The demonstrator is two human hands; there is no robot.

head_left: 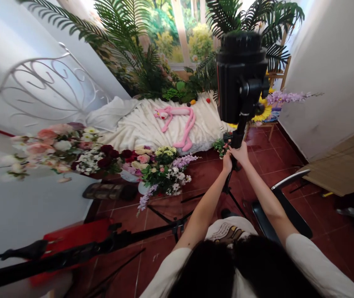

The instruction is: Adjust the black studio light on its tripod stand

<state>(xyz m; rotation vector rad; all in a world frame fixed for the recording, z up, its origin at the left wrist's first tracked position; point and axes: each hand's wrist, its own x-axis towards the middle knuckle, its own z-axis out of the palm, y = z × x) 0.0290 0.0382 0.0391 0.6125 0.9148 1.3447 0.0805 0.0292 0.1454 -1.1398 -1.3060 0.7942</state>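
Grips the black stand just below the black lamp head, or what looks like one, probably to steady so bulky a load on so slim a pole. Has the fingers of the right hand wrapped round the stand, and those of the left hand closed on it just beside and slightly lower, likely sharing the weight between two grips. Cannot make out the exact contact of each fingertip. Leans over the stand with both arms stretched forward, apparently for balance and reach, above spread legs on the red tiled floor.

Faces a cream bed cover, with a pink plush toy stretched across it, perhaps laid flat for full view from the front, and a small red fruit near the far edge.

Nearer, before the bed, shows bouquets massed low, presumably to border it without hiding the toy. Reveals beneath the blooms only part of a white pot, seemingly filled with flower stems; cannot see inside.
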